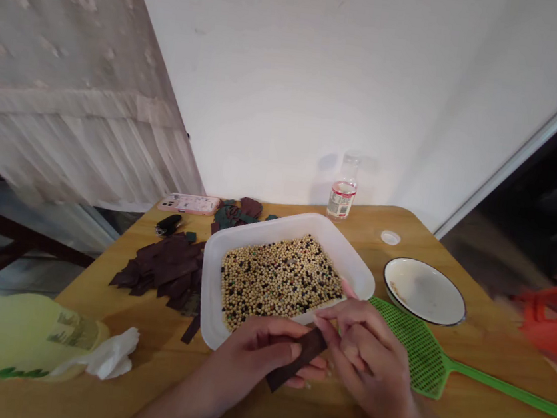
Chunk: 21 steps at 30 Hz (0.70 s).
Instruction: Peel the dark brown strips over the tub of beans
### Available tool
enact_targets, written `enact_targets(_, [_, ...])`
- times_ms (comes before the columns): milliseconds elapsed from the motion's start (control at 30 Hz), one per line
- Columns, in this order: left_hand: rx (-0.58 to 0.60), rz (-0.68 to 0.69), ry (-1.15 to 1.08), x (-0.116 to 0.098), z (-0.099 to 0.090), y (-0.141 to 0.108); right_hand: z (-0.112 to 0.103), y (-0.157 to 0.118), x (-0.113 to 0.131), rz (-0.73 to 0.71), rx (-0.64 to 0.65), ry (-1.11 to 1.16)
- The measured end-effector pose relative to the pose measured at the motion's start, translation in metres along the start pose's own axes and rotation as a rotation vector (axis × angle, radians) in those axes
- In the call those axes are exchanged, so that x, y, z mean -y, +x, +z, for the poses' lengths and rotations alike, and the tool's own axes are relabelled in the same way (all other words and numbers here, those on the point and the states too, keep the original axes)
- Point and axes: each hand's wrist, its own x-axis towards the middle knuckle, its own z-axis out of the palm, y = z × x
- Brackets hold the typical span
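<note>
My left hand [251,360] holds a dark brown flat strip [297,360] across its fingers, in front of a white plastic tray [348,260]. My right hand [366,360] pinches the strip's upper end with its fingertips, over the tray's near rim. The tray is full of mixed pale and dark beans [280,283]. A pile of similar dark brown pieces [166,266] lies to the tray's left, and one piece touches its left side.
Behind the tray are dark green pieces [232,216], a pink-cased phone [188,203] and a plastic bottle [342,199]. A white black-rimmed bowl [424,291] and a green fly swatter [423,350] lie right. A yellow-green bag [17,337] lies left with a white tissue [108,354].
</note>
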Motion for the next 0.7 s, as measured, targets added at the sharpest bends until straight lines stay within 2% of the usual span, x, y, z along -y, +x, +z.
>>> enact_targets(133, [-0.041, 0.017, -0.031, 0.0, 0.0, 0.0, -0.003, 0.006, 0.001, 0.056, -0.123, 0.004])
enact_targets(333, [-0.025, 0.033, 0.024, -0.002, 0.002, 0.001, 0.004, 0.0, 0.002, -0.027, 0.047, 0.052])
enact_targets(500, [-0.025, 0.051, 0.083, -0.001, 0.002, 0.002, 0.009, -0.007, 0.001, 0.009, 0.081, 0.05])
enact_targets(700, [-0.027, 0.04, 0.071, -0.001, 0.003, 0.004, 0.01, -0.007, 0.003, 0.016, 0.036, 0.058])
